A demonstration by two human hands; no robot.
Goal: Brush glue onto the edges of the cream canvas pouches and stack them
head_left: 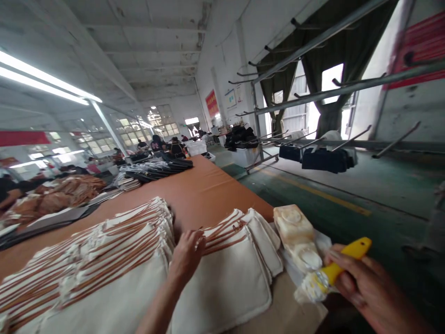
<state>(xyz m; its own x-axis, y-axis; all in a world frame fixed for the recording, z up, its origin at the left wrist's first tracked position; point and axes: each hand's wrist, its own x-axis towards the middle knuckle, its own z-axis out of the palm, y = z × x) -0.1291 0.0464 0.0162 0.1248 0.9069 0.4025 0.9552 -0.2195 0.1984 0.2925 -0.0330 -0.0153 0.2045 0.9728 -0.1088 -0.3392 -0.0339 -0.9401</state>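
Observation:
My right hand (pixel 365 283) grips a brush with a yellow handle (pixel 354 250); its bristle end (pixel 314 285) is coated in white stuff and is beside a stained, cream-coloured container (pixel 294 227). My left hand (pixel 189 248) has its fingers curled at the upper left edge of a small stack of cream fabric pieces with brown edging (pixel 225 278). Whether it pinches a piece is hidden. Left of that hand, a larger stack of similar cream pieces (pixel 121 283) lies fanned out in overlapping rows.
A brown-covered table (pixel 194 185) stretches forward. Dark pieces (pixel 160 168) and a brown heap (pixel 69 192) lie further back and left. To the right stands a metal rack (pixel 259 125) with protruding bars, dark bags (pixel 325 160) near its base. People work in the distance.

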